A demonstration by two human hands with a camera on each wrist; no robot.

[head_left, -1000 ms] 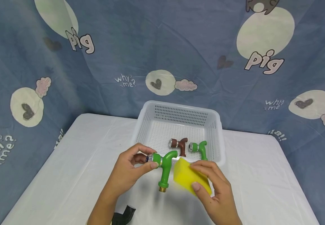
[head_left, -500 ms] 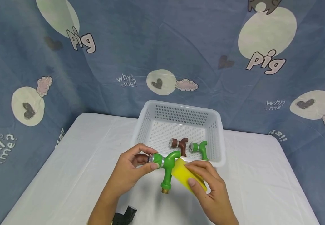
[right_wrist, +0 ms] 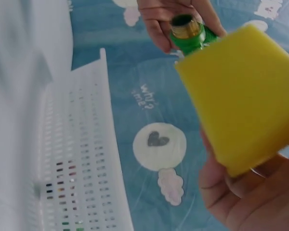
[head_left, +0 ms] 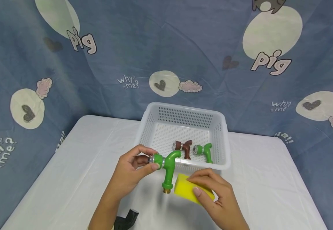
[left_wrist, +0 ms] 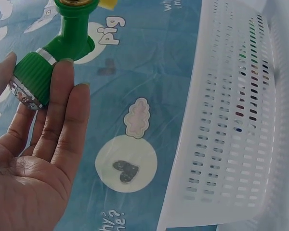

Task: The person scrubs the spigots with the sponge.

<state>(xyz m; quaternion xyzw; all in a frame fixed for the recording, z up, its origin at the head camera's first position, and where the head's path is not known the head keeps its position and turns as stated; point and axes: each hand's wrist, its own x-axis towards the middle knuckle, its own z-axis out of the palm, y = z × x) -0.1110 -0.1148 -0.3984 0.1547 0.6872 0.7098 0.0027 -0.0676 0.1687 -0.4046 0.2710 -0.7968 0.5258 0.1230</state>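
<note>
My left hand pinches a green tap by its ribbed knob end, with the spout to the right and the brass thread pointing down. The left wrist view shows the ribbed green knob between thumb and fingers. In my right hand a yellow sponge is gripped between thumb and fingers, just right of the tap's lower end. A small gap shows between sponge and tap in the head view. The sponge fills much of the right wrist view, hiding part of the tap behind it.
Behind the hands stands a white perforated basket. A brown tap and another green tap lie in it. A black curved object shows by the left forearm. A patterned blue cloth hangs behind the white-covered table.
Against the green tap half a second ago, the sponge has since moved down and off its spout side. The tap has shifted slightly left and up in my left hand.
</note>
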